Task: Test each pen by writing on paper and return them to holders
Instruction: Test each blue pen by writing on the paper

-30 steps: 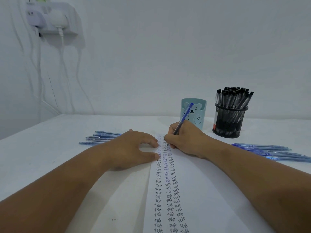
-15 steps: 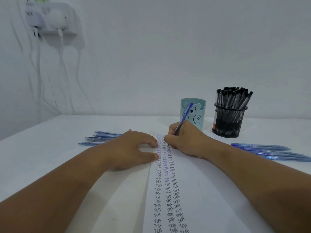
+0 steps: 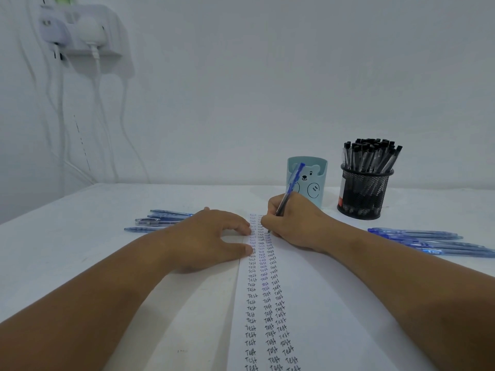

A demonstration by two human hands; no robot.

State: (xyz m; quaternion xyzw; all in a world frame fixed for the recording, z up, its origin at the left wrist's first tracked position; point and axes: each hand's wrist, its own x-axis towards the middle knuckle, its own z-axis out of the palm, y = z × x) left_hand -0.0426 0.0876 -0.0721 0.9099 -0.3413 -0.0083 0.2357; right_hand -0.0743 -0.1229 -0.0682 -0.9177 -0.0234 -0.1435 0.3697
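Observation:
My right hand (image 3: 294, 223) grips a blue pen (image 3: 290, 188) with its tip on the white paper (image 3: 316, 303), near the top of three columns of the written word "Test". My left hand (image 3: 211, 236) rests on the paper's left edge, fingertips and thumb pressing it down. Behind the hands stand a teal bear-face holder (image 3: 312, 183) and a black mesh holder (image 3: 364, 194) packed with black-capped pens. Several blue pens (image 3: 155, 222) lie left of the paper, and several more blue pens (image 3: 434, 241) lie to its right.
The white table (image 3: 67, 250) meets a white wall at the back. A wall socket with plugs and hanging cables (image 3: 77, 30) sits at the upper left.
Hardly anything differs; the right hand and pen have shifted very slightly on the same spot of the paper. The left hand has stayed put.

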